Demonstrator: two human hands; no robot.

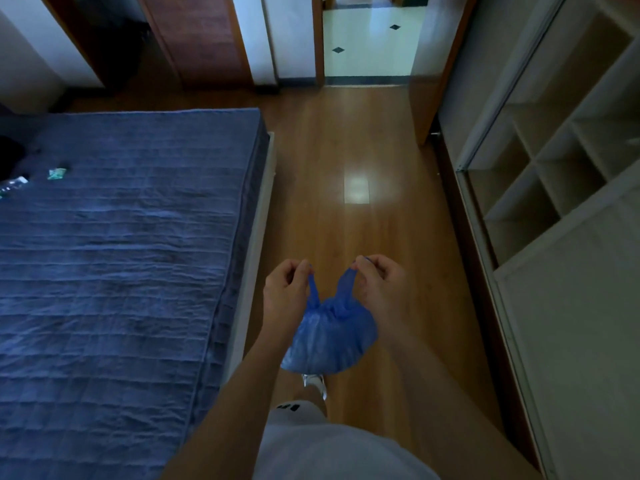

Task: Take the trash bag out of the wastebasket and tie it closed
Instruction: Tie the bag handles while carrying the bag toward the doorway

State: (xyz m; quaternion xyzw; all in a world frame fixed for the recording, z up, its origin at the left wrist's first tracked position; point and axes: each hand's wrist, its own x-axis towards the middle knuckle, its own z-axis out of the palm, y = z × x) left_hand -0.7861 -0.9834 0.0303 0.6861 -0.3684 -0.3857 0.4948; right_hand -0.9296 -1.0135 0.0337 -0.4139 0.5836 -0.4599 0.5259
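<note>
A small blue plastic trash bag (329, 341) hangs in the air in front of me, over the wooden floor. Its top is gathered into a bunch with two twisted ends sticking up and apart. My left hand (287, 289) pinches the left end between thumb and fingers. My right hand (381, 282) pinches the right end the same way. The bag's bulging body sags below both hands. No wastebasket is in view.
A bed with a blue quilted cover (121, 254) fills the left side. An open cabinet with empty shelves (540, 161) runs along the right. A strip of wooden floor (356, 150) leads to a doorway (367, 39) ahead. My foot (315, 382) shows under the bag.
</note>
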